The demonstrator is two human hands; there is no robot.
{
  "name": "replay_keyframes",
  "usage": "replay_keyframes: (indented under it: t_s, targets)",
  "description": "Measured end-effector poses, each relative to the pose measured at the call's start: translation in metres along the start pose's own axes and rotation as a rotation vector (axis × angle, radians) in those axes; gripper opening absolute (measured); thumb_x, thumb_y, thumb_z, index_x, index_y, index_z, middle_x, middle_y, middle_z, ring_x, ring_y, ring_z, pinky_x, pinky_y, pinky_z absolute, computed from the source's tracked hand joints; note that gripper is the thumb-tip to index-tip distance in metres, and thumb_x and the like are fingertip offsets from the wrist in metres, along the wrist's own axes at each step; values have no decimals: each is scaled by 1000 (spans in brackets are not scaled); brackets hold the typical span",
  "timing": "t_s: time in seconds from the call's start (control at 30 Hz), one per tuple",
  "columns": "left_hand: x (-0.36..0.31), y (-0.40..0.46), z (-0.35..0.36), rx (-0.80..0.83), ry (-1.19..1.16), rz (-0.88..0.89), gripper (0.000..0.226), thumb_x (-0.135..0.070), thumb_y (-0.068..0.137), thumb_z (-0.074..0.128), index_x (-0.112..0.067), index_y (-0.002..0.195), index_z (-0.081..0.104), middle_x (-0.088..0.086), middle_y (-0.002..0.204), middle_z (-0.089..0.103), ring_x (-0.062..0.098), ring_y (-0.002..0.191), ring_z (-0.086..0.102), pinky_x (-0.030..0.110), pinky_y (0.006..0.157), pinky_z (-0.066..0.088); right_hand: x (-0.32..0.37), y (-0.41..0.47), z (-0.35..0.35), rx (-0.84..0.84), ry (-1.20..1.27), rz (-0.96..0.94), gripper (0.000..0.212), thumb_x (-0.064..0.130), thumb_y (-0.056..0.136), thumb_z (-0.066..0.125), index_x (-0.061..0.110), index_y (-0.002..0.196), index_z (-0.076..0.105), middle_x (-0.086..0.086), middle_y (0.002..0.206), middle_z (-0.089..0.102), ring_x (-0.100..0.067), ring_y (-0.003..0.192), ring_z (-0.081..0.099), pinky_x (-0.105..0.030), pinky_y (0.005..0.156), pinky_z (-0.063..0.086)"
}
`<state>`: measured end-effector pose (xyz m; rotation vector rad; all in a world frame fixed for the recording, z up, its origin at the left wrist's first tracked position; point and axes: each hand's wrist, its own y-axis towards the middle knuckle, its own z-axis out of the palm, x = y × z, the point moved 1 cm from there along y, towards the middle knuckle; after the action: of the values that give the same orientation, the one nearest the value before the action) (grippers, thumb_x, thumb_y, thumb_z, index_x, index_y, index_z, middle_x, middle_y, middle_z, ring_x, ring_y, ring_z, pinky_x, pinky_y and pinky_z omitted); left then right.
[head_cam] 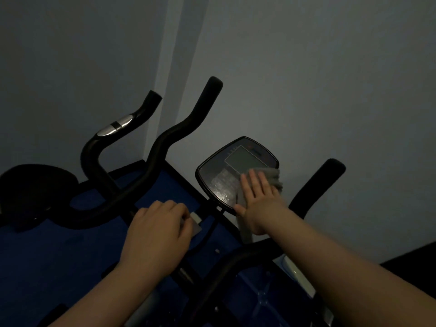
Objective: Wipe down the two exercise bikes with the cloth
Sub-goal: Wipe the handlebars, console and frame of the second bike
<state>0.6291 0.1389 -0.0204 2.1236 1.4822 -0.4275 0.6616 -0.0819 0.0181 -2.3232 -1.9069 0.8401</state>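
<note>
I curl my left hand round the handlebar near its silver pulse sensor, probably to steady the bike. My right hand, fingers flat, presses the grey cloth against the console, spreading pressure over its damp face.

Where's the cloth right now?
In the head view, right of centre, the grey cloth lies on the lower right part of the bike console, pressed flat under the right hand, with one end hanging below the console's edge.
</note>
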Motion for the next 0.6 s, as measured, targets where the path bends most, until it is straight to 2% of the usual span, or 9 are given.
replay_keyframes:
  t_s: [0.1,0.2,0.3,0.4,0.47,0.6]
  targets:
    - [-1,0,0,-13,-2,-17,19,-38,95,37,-36,95,56,-19,93,56,4,89,46,23,77,30,-2,22,-18,-59,109,129,77,56,97,14,14,138,-36,-11,147,-42,-31,138,-33,-47,116,-10]
    - [-2,0,0,-19,-1,-29,20,-39,96,35,-37,95,54,-19,93,55,4,89,46,22,77,29,3,52,-42,-150,238,161,76,55,97,13,13,143,-29,-13,151,-35,-32,139,-31,-48,116,-14]
    - [-2,1,1,-41,0,-42,20,-37,95,35,-35,93,55,-18,89,54,5,86,45,23,74,27,26,75,-56,-222,259,179,77,56,97,13,11,143,-28,-13,153,-32,-32,140,-30,-49,115,-15]
    - [-2,-1,-1,-75,-33,-45,17,-33,94,41,-31,89,57,-16,85,55,6,81,47,24,70,29,58,73,-54,-253,209,100,76,53,98,13,9,141,-30,-14,152,-33,-33,140,-30,-49,114,-16]
    - [0,-2,-3,-104,-68,-50,13,-28,93,47,-29,87,59,-14,82,56,7,77,48,27,67,33,69,59,-42,-272,151,-17,75,51,99,14,9,140,-32,-13,151,-34,-32,140,-30,-48,114,-15]
    - [1,-2,-4,-117,-141,-49,12,-23,91,50,-26,88,61,-11,83,59,9,77,49,30,68,38,53,24,-2,-274,-19,-243,76,51,99,21,15,142,-30,-7,153,-32,-27,142,-26,-44,116,-9]
